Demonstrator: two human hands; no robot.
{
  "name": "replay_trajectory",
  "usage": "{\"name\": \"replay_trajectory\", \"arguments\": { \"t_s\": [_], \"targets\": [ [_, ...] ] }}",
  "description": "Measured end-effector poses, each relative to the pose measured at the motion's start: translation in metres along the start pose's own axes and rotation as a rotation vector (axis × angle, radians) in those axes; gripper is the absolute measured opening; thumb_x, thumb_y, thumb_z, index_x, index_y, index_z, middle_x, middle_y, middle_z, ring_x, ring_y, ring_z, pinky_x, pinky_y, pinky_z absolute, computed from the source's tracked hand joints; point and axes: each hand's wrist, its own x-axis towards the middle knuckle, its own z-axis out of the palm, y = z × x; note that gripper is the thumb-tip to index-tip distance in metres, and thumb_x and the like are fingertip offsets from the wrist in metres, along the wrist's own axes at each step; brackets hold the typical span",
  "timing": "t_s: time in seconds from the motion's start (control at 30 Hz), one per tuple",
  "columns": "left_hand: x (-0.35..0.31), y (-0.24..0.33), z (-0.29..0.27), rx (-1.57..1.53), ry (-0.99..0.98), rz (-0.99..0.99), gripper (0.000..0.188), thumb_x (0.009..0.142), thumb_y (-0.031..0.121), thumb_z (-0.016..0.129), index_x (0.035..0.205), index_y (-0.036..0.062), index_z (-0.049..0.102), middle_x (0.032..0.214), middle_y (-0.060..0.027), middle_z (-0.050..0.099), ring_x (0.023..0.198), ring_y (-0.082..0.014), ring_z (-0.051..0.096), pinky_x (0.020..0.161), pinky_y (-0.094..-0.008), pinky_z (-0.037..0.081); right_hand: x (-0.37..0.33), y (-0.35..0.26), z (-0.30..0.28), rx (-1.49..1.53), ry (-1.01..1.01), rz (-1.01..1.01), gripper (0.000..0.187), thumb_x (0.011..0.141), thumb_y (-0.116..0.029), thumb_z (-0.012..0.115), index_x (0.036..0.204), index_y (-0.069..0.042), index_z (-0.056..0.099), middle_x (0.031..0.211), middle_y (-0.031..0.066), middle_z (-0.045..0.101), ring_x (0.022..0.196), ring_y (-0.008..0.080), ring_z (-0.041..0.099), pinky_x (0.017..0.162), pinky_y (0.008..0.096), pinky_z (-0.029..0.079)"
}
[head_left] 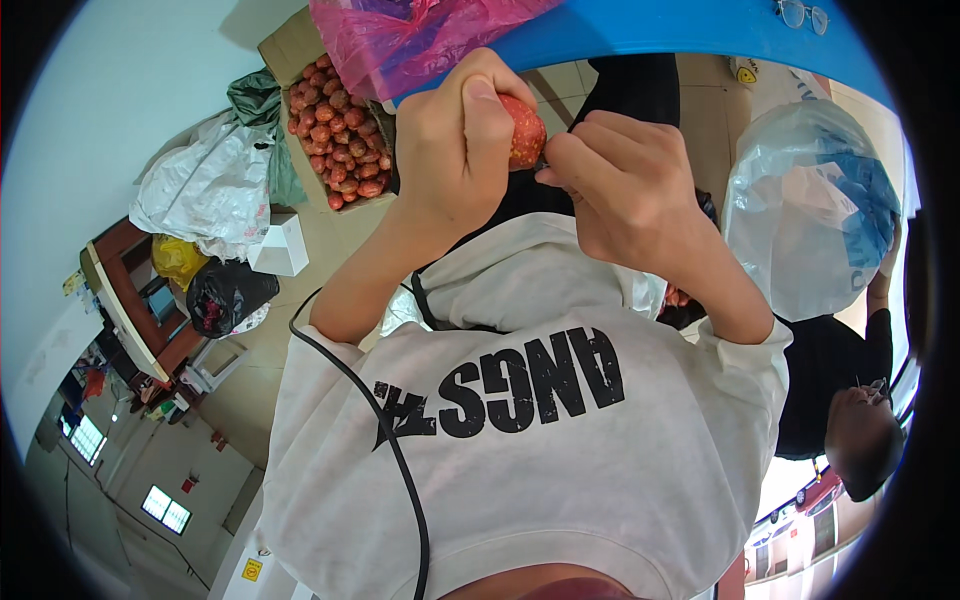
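One red, yellow-speckled round piece [527, 132] sits between the hands in the head view, grasped by the left hand [455, 140], with no clear long axis. The right hand [630, 180] curls just beside its right edge, fingers clenched; I cannot tell what they pinch. Leftward, a cardboard box [283, 46] holds many red pieces [340, 135]; rightward, a translucent plastic bag's [775, 245] contents are unclear.

White T-shirt [590, 480], loose, creased. Large black block lettering [492, 395] across chest, print cracked, upside down in head view. Collar [550, 550] round. Sleeves [750, 358] short, wide, plain white. Thin black cable [411, 480] curving over left chest, across lettering's end. Left hand [455, 140], right hand [635, 190], forearms [370, 275]: all bare.
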Motion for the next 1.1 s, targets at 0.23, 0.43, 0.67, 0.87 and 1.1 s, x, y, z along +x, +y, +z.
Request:
{"name": "replay_trajectory", "arguments": {
  "t_s": [0.23,0.43,0.67,0.87,1.1],
  "targets": [
    [0.013,-0.01,0.004,-0.018,0.099,0.169,0.03,0.093,0.011,0.033,0.079,0.0016,0.058,0.074,-0.0091,0.059,0.056,-0.0193,0.047,0.058,-0.0288,0.041,-0.001,-0.003,0.015,0.038,0.159,0.131,0.017,0.064,0.008,0.065,0.073,-0.003,0.056,0.059,0.004,0.045,0.047,0.0192,0.037,0.044,0.0293,0.032],
    [0.002,-0.007,-0.005,0.127,0.132,-0.039,0.042,0.095,0.025,0.026,0.089,0.001,0.06,0.088,-0.0104,0.061,0.076,-0.021,0.052,0.073,-0.0297,0.041,0.002,-0.009,0.021,-0.037,0.212,0.216,0.012,0.071,-0.006,0.071,0.077,-0.005,0.061,0.059,0.0031,0.05,0.047,0.0216,0.046,0.045,0.0312,0.037],
    [-0.011,0.009,0.021,-0.056,-0.016,-0.095,0.04,0.096,0.025,0.028,0.094,0.0013,0.06,0.089,-0.0098,0.061,0.073,-0.0188,0.051,0.072,-0.0286,0.041,-0.039,-0.024,-0.005,0.087,0.281,0.379,0.016,0.074,-0.01,0.075,0.083,-0.004,0.064,0.066,0.0035,0.055,0.051,0.0194,0.047,0.048,0.0286,0.038],
    [-0.031,0.008,0.042,-0.306,-0.436,-0.088,0.029,0.094,0.014,0.042,0.115,0.0013,0.056,0.094,-0.0099,0.064,0.068,-0.0156,0.051,0.064,-0.026,0.042,-0.097,-0.059,-0.04,0.02,0.324,0.784,0.017,0.073,0.001,0.073,0.089,-0.001,0.067,0.072,0.0038,0.062,0.056,0.0135,0.049,0.053,0.0235,0.04],
    [-0.034,-0.038,0.022,-0.32,-0.332,-0.204,0.031,0.094,0.012,0.043,0.12,0.0016,0.054,0.091,-0.0096,0.066,0.065,-0.0133,0.05,0.061,-0.0227,0.042,-0.209,0.023,-0.044,-0.418,0.369,1.201,0.015,0.082,-0.009,0.067,0.094,-0.001,0.067,0.07,0.0074,0.064,0.057,0.0161,0.054,0.057,0.0269,0.044]
  ]
}}
